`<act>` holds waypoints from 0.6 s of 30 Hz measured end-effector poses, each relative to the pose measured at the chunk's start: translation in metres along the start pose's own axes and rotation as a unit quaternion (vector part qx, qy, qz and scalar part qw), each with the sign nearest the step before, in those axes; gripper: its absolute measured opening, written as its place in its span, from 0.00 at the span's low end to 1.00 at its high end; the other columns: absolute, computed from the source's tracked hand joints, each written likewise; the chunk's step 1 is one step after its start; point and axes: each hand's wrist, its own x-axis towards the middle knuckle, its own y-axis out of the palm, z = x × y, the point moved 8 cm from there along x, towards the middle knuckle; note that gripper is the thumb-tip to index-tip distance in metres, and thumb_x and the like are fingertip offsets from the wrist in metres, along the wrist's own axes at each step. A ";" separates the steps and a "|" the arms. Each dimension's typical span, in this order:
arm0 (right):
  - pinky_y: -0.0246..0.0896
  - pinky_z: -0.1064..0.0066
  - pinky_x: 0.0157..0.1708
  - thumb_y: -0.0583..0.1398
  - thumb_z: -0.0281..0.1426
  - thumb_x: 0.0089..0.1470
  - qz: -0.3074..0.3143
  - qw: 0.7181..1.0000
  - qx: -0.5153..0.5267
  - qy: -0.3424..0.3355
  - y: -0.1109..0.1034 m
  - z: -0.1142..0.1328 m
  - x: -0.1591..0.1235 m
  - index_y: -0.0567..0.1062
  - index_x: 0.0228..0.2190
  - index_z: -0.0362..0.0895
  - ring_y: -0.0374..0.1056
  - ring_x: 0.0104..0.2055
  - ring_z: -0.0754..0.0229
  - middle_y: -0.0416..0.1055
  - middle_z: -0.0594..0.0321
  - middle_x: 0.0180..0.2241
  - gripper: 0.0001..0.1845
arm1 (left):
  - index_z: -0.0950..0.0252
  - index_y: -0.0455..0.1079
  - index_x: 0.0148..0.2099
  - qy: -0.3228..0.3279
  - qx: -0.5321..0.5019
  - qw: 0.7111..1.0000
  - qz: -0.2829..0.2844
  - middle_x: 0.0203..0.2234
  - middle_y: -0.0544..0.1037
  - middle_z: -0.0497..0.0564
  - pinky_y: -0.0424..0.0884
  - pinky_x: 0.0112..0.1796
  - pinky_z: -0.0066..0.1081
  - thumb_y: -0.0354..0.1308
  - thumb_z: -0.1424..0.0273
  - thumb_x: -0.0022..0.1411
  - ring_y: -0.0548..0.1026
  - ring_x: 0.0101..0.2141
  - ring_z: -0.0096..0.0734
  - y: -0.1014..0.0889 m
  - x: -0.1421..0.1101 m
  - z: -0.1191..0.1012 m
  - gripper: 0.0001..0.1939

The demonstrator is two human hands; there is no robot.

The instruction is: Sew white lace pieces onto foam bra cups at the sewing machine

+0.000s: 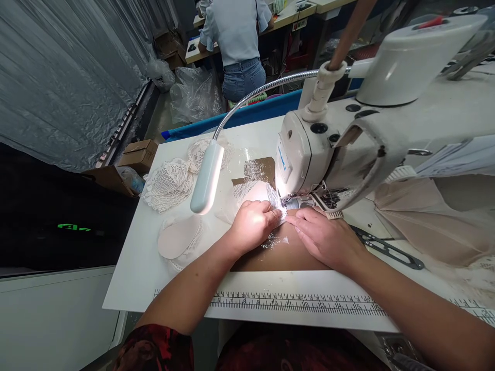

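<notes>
Under the needle area of the white sewing machine (296,154) lies a white lace cup (257,191) with a smooth pale lining. My left hand (253,224) is closed on its near edge, thumb and fingers pressed together close to the needle. To the right of the needle, my right hand (323,234) lies with its fingers stretched out, the fingertips touching the lace border. Brown sheeting (278,257) covers the table beneath both hands. The fabric under my left fingers is hidden.
Lace cups (170,184) lie to the left, one with a pale pad (180,238). A gooseneck lamp (208,178) hangs over the white table (135,268). Beige fabric (429,221) and a dark slotted metal bar (390,250) are right. Another person (240,41) sits beyond the table.
</notes>
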 end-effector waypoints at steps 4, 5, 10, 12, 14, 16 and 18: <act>0.51 0.67 0.30 0.51 0.24 0.54 0.008 1.000 0.009 0.006 0.000 0.000 0.002 0.76 0.43 0.44 0.66 0.34 0.59 0.74 0.59 0.34 0.19 | 0.64 0.74 0.37 -0.001 -0.007 1.000 0.017 0.25 0.69 0.50 0.55 0.30 0.32 0.42 0.64 0.69 0.65 0.26 0.30 -0.002 0.001 -0.001 0.20; 0.52 0.67 0.30 0.51 0.24 0.54 0.006 1.000 0.010 0.008 -0.001 -0.001 0.002 0.76 0.44 0.44 0.67 0.34 0.58 0.74 0.59 0.34 0.19 | 0.64 0.74 0.37 0.000 -0.008 1.000 0.021 0.25 0.69 0.51 0.55 0.30 0.32 0.42 0.64 0.69 0.65 0.26 0.30 -0.002 0.001 -0.001 0.20; 0.52 0.67 0.32 0.51 0.23 0.55 -0.004 1.000 0.000 -0.010 0.000 0.001 0.002 0.75 0.46 0.44 0.66 0.36 0.58 0.74 0.59 0.35 0.20 | 0.64 0.74 0.39 0.007 -0.004 0.999 0.038 0.27 0.71 0.51 0.57 0.31 0.33 0.42 0.62 0.69 0.67 0.29 0.31 -0.001 0.001 -0.004 0.20; 0.50 0.68 0.31 0.51 0.24 0.55 -0.002 1.000 -0.007 -0.023 0.001 0.002 0.001 0.75 0.45 0.45 0.65 0.35 0.58 0.73 0.60 0.33 0.19 | 0.64 0.74 0.40 0.005 -0.004 0.999 0.045 0.28 0.71 0.51 0.57 0.32 0.34 0.41 0.62 0.70 0.67 0.29 0.31 -0.001 0.000 -0.004 0.20; 0.49 0.68 0.30 0.52 0.24 0.55 0.000 1.000 -0.011 -0.026 0.002 0.001 0.001 0.76 0.43 0.45 0.63 0.34 0.59 0.72 0.60 0.30 0.18 | 0.64 0.74 0.40 0.005 -0.002 0.999 0.049 0.28 0.72 0.52 0.57 0.32 0.34 0.41 0.61 0.69 0.68 0.30 0.32 -0.001 0.000 -0.004 0.20; 0.48 0.68 0.29 0.52 0.24 0.55 0.000 1.000 -0.011 -0.026 0.002 0.002 0.001 0.76 0.42 0.45 0.63 0.34 0.59 0.71 0.60 0.29 0.17 | 0.64 0.73 0.41 0.009 0.000 0.999 0.050 0.29 0.72 0.52 0.58 0.32 0.34 0.42 0.61 0.69 0.68 0.30 0.32 -0.001 0.000 -0.004 0.20; 0.47 0.68 0.29 0.52 0.24 0.55 -0.007 1.000 -0.010 -0.027 -0.001 0.003 0.001 0.77 0.41 0.44 0.62 0.34 0.58 0.71 0.60 0.30 0.17 | 0.65 0.73 0.42 0.011 0.001 0.999 0.052 0.29 0.72 0.52 0.58 0.32 0.35 0.42 0.61 0.69 0.68 0.31 0.33 -0.001 0.000 -0.005 0.20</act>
